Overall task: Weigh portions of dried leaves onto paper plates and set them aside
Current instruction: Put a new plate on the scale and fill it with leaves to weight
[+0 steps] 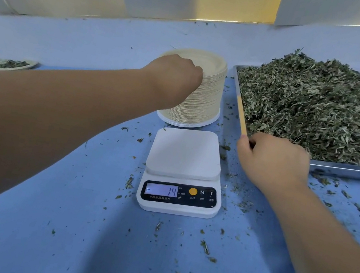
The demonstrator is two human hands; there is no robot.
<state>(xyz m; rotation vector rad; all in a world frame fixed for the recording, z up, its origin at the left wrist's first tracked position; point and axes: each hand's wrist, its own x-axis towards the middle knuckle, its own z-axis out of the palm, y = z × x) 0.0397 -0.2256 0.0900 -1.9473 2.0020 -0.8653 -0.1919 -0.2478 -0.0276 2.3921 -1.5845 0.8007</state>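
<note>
L hand (pixel 175 75) gripped top rim of paper-plate stack (pixel 207 98), just behind digital scale (pixel 185 154) reading -14. R hand (pixel 273 162) sat curled at near corner of steel tray (pixel 348 169) w/ dried leaves (pixel 323 108); hold undeterminable.

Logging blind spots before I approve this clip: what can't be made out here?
All in the head view.
Hidden: the left hand covers its own fingertips on the plate stack; grip unclear.
Hidden: the right hand curls at the tray corner; contents unseen.
Cut off: the tray by the right edge; the filled plates by the left edge and forearm.
Too small: the scale button labels.
</note>
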